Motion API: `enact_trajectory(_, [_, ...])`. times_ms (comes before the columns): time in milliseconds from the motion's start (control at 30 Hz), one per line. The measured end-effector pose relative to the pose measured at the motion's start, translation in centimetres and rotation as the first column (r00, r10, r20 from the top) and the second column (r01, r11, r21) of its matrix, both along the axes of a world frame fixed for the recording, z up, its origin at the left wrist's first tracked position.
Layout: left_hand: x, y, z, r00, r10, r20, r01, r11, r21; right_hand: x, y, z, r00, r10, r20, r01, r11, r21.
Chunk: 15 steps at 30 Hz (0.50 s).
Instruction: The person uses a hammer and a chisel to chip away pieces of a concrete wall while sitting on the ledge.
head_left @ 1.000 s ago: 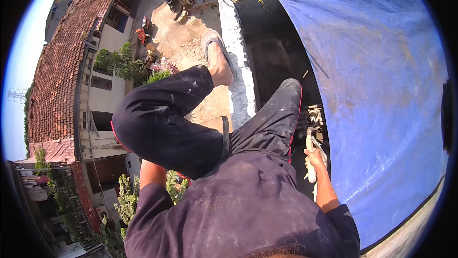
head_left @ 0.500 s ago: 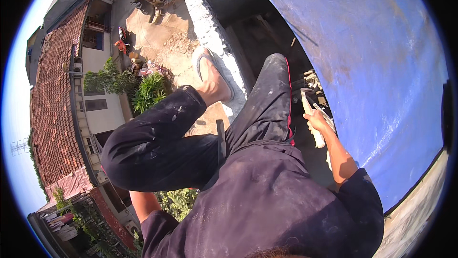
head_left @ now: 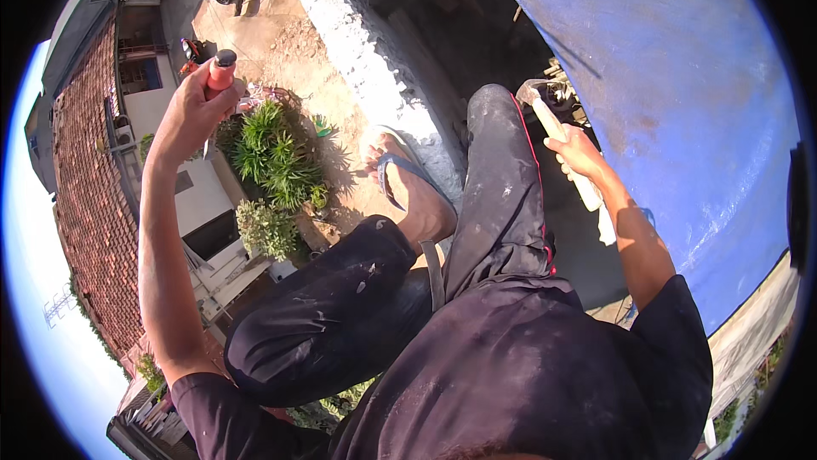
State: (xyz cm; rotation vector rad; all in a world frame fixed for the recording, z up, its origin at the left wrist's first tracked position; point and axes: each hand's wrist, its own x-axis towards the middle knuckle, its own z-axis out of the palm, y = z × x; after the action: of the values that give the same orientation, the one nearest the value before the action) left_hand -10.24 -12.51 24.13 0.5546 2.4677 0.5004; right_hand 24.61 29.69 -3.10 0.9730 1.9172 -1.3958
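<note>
My left hand [head_left: 189, 113] is raised at the left, its fingers wrapped round a red-handled, chisel-like tool [head_left: 221, 75] with a black end cap. A bit of its metal shank shows below the fist; the tip cannot be made out. On the right, my right hand [head_left: 579, 155] is closed around the pale wooden handle of a hammer [head_left: 551, 126]. Its metal head points up and away, beside my right knee, over a dark opening. Between my legs runs a rough white wall top [head_left: 374, 60], chipped along its edge, with my sandalled left foot [head_left: 417, 183] against it.
A blue tarpaulin [head_left: 664, 102] stretches down the right side. Left of the wall, far below, lie a sandy yard [head_left: 264, 34], green plants [head_left: 277, 149] and a tile-roofed house [head_left: 94, 188]. A dark recess [head_left: 442, 26] drops away right of the wall.
My left hand has come up from behind my left leg into sight, holding the red-handled tool. The view has shifted. My right hand still grips the hammer.
</note>
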Motion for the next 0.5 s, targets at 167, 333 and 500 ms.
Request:
enact_trajectory(167, [-4.0,9.4,-3.4,0.96,-0.265,-0.089,0.273,0.958,0.09,-4.4,0.5,1.8,0.992,0.121,-0.03,-0.117,0.988,0.105])
enact_trajectory(333, [-6.0,15.0,-6.9,0.881,-0.446,0.155,0.422,0.891,0.168,-5.8,0.2,4.6,1.0,0.0,-0.024,0.003,0.992,0.126])
enact_trajectory(500, [-6.7,17.7,-12.0,0.838,-0.514,0.181,0.425,0.825,0.374,-8.3,-3.9,7.7,0.994,-0.082,-0.075,0.084,0.996,0.028])
